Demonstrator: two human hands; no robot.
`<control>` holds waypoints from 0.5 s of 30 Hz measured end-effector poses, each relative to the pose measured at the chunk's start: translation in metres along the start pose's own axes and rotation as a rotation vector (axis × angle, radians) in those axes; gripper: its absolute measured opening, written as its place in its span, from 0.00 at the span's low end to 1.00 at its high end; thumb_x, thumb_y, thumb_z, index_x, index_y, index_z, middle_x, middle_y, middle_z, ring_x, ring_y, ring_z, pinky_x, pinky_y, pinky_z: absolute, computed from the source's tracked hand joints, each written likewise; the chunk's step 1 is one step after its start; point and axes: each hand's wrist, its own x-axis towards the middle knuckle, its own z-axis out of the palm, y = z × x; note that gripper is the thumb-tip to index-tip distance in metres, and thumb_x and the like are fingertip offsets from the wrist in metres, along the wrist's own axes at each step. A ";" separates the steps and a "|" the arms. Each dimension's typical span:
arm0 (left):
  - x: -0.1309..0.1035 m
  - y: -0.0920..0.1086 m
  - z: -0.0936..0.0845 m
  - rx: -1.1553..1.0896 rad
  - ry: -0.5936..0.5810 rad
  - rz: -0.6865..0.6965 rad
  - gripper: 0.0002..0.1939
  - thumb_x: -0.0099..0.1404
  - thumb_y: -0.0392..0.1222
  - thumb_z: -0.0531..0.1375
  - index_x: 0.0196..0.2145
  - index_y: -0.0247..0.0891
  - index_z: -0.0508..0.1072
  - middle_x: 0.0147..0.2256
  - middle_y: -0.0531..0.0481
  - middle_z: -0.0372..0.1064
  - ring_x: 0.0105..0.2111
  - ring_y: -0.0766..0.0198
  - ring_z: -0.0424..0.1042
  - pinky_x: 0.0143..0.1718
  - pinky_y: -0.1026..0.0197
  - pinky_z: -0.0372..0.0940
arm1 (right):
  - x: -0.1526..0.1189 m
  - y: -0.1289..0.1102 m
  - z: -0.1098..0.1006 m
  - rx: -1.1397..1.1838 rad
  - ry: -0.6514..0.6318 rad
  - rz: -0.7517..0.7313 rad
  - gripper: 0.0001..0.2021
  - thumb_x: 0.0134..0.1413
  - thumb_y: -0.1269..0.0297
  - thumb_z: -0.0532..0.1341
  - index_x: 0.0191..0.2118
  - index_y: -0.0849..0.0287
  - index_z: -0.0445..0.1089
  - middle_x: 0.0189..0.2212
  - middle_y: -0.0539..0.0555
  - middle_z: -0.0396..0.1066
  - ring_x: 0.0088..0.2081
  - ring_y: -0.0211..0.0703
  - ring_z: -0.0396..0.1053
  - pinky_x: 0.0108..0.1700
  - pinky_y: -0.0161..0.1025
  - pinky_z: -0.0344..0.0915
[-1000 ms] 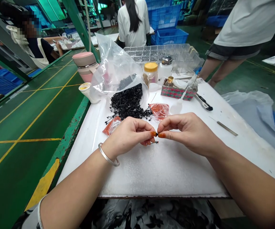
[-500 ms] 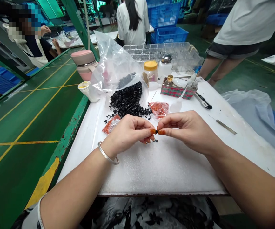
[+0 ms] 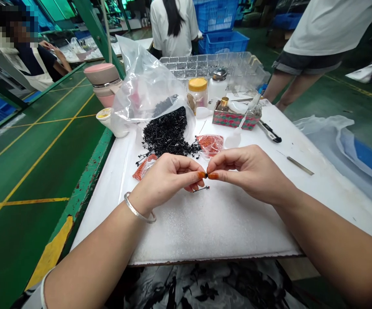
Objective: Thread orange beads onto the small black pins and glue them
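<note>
My left hand (image 3: 169, 178) and my right hand (image 3: 247, 171) meet fingertip to fingertip over the white board (image 3: 218, 231). Both are closed in a pinch on a small black part (image 3: 206, 175), mostly covered by the fingers. Just below my left fingertips is a thin black stemmed piece (image 3: 202, 189); whether it lies on the board or is held I cannot tell. Beyond my hands, a heap of black stemmed pieces (image 3: 165, 133) spills from a clear plastic bag (image 3: 141, 77). Bags of small orange-red pieces flank the heap, one on the right (image 3: 210, 143) and one on the left (image 3: 142, 167).
Behind stand a pink lidded container (image 3: 102, 81), a yellow-lidded jar (image 3: 198, 92), a small patterned box (image 3: 234, 120) and a clear compartment tray (image 3: 250, 64). A utility knife (image 3: 269, 131) and thin blade tool (image 3: 300, 166) lie right. A green conveyor belt (image 3: 28, 163) runs left. Other people are nearby.
The whole view has shifted slightly, so the scene sits a little further left and up. My hands keep the same pinch on the small black part.
</note>
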 end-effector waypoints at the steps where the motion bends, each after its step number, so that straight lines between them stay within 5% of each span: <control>1: 0.000 0.000 0.000 -0.005 0.001 -0.003 0.08 0.60 0.41 0.64 0.32 0.32 0.77 0.26 0.50 0.74 0.25 0.72 0.70 0.29 0.71 0.66 | 0.000 0.000 0.000 0.001 0.000 -0.004 0.02 0.50 0.69 0.66 0.32 0.59 0.76 0.28 0.48 0.77 0.31 0.34 0.73 0.33 0.30 0.67; 15: -0.001 -0.004 -0.001 0.084 0.036 -0.020 0.07 0.62 0.43 0.64 0.33 0.36 0.77 0.28 0.50 0.75 0.29 0.69 0.72 0.32 0.69 0.68 | 0.000 0.003 -0.002 -0.036 -0.012 -0.075 0.05 0.52 0.74 0.60 0.33 0.62 0.73 0.30 0.49 0.75 0.34 0.34 0.71 0.38 0.34 0.66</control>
